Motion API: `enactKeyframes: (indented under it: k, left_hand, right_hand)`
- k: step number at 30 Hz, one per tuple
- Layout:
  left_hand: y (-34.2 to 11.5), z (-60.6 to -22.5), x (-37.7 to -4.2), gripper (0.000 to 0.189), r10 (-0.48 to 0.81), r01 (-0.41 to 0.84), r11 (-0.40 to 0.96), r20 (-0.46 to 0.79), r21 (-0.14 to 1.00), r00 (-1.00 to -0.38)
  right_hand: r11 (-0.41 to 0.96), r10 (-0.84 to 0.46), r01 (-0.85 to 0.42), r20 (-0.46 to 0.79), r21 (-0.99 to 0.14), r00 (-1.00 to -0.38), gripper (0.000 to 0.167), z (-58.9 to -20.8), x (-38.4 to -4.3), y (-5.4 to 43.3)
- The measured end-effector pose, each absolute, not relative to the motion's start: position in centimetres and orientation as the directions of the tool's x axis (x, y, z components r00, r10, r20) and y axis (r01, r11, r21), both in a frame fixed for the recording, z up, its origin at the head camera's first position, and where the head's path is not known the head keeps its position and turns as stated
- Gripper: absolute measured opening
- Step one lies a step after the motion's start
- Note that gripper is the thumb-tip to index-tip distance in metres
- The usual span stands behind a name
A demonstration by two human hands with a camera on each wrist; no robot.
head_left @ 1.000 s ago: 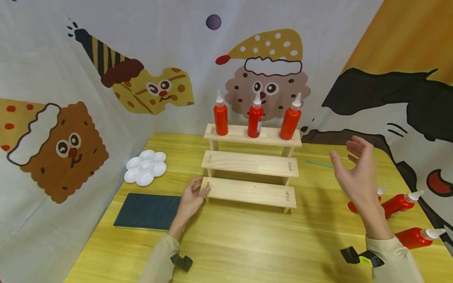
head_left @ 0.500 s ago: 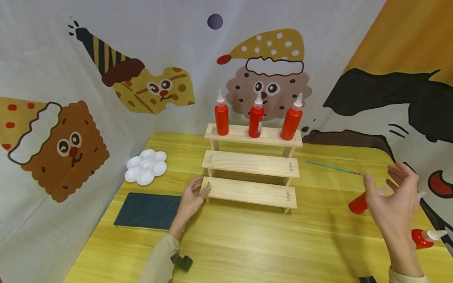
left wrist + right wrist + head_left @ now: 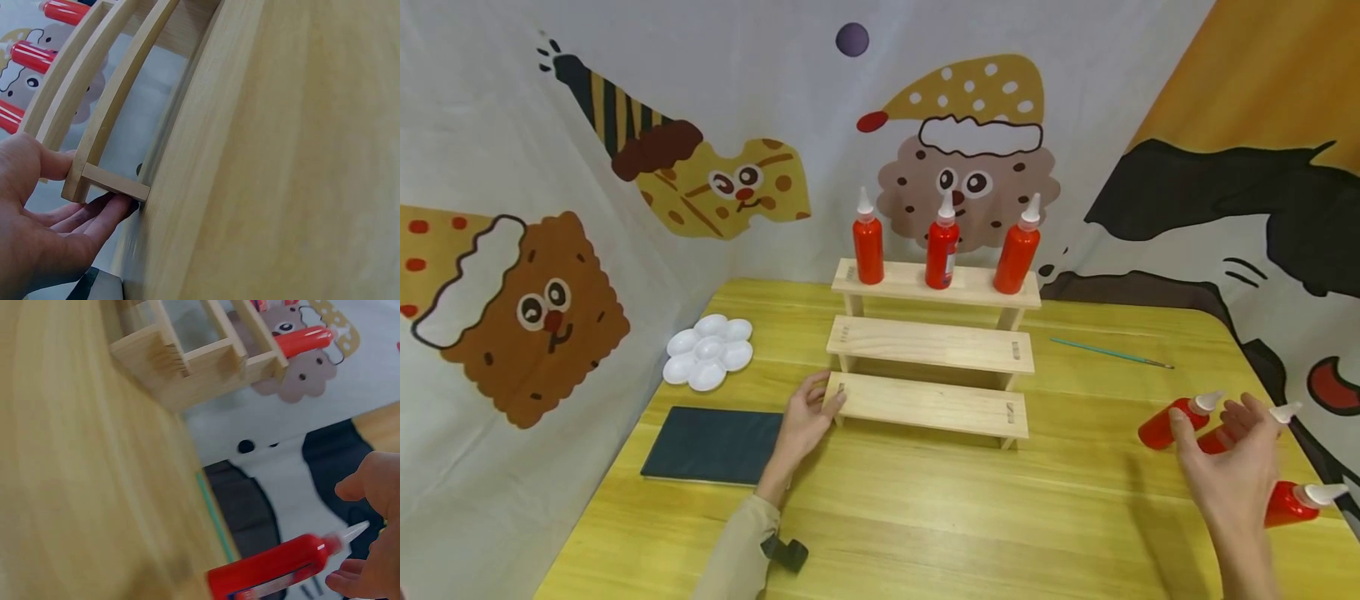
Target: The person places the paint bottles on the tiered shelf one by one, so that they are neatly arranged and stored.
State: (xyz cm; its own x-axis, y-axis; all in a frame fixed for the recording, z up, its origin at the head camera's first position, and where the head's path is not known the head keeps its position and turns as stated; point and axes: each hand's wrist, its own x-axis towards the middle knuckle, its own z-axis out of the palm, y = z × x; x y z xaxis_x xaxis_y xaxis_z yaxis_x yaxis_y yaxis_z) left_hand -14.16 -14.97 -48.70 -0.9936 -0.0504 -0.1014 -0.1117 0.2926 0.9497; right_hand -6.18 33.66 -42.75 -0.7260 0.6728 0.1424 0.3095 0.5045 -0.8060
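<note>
My left hand (image 3: 805,425) grips the left end of the lowest step on a wooden three-step rack (image 3: 925,404); in the left wrist view, its thumb lies on top and its fingers against the side piece. Several red squeeze bottles with white nozzles are on the table at right: a front one (image 3: 1288,506), a farther one (image 3: 1172,423) and one partly hidden behind my right hand (image 3: 1232,475). That hand is held open among them, holding nothing. In the right wrist view, a bottle (image 3: 269,569) stands with its nozzle between the spread thumb and fingers.
Three more red bottles (image 3: 942,254) stand on the top step. A teal paintbrush (image 3: 1105,351) lies right of the rack. At left are a white flower-shaped palette (image 3: 722,354) and a dark flat rectangular object (image 3: 711,446). A cartoon-printed cloth (image 3: 820,100) hangs behind the table.
My right hand has moved right and down from near the paintbrush to the red bottles at the right, uncovering the brush. My left hand has stayed on the rack's lowest step.
</note>
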Motion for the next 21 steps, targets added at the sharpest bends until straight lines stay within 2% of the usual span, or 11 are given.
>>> enactKeyframes:
  k: [7, 16, 21]
  left_hand:
    - [-15.0, -48.6, -14.0, 0.057, -0.045, -0.103, 0.288, -0.094, 0.952, -0.995]
    - [-15.0, -48.5, -14.1, 0.056, -0.043, -0.090, 0.274, -0.081, 0.958, -0.996]
    - [-15.1, -48.5, -14.0, 0.056, -0.045, -0.102, 0.285, -0.093, 0.953, -0.995]
  right_hand:
    - [0.448, 0.658, 0.400, -0.007, -0.799, -0.753, 0.083, -44.8, -6.9, 34.1]
    - [0.466, 0.636, 0.470, -0.084, -0.750, -0.767, 0.090, -46.2, -7.2, 34.9]
    - [0.454, 0.607, 0.458, -0.110, -0.764, -0.787, 0.089, -47.0, -7.5, 35.1]
